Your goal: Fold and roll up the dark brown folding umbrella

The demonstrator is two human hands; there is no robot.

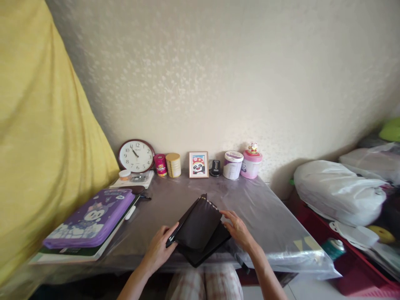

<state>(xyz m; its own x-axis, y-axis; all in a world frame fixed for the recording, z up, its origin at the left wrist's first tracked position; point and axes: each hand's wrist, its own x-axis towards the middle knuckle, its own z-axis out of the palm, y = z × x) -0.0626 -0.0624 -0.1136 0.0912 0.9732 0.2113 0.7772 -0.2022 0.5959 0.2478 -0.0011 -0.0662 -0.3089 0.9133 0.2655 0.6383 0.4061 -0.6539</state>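
Note:
A flat black bag (200,225), or a case of similar shape, lies tilted at the front edge of the table, its upper flap or panel raised over a lower part. Along its top corner runs a light-and-dark patterned edge. My left hand (162,243) is closed on the left side, thumb on top, near a small shiny black piece. On the other side, my right hand (236,227) grips the right edge between thumb and fingers. A dark strap (242,263) hangs over the table edge beside my right forearm; whether it joins the bag is unclear.
Plastic film covers the table (265,221). Along the wall stand a clock (136,156), canisters (233,166) and a framed panda picture (198,165). At left, a purple case (90,218) rests on books beside a yellow curtain (53,125). A red bin (353,266) stands right.

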